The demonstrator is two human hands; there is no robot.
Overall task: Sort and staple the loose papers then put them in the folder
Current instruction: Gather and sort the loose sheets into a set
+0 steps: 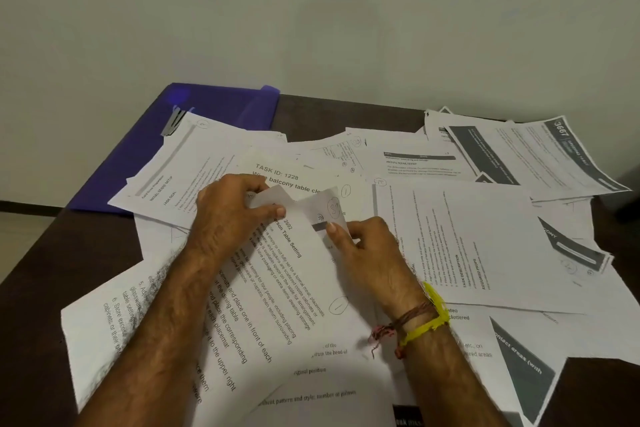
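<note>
Many loose printed papers [460, 239] lie scattered over a dark table [45, 253]. In the middle, my left hand [228, 215] pinches the curled top corner of a printed sheet [298, 274] headed "Table Setting". My right hand [367, 246] pinches the same sheet's top edge from the right, thumb on top. A purple folder [214, 107] lies at the back left, partly under papers. No stapler is in view.
A heap of sheets with dark grey headers [526, 156] lies at the back right. A pale wall [311, 10] stands behind the table. The table's left edge runs near my left forearm. Threads and a yellow band circle my right wrist [422, 319].
</note>
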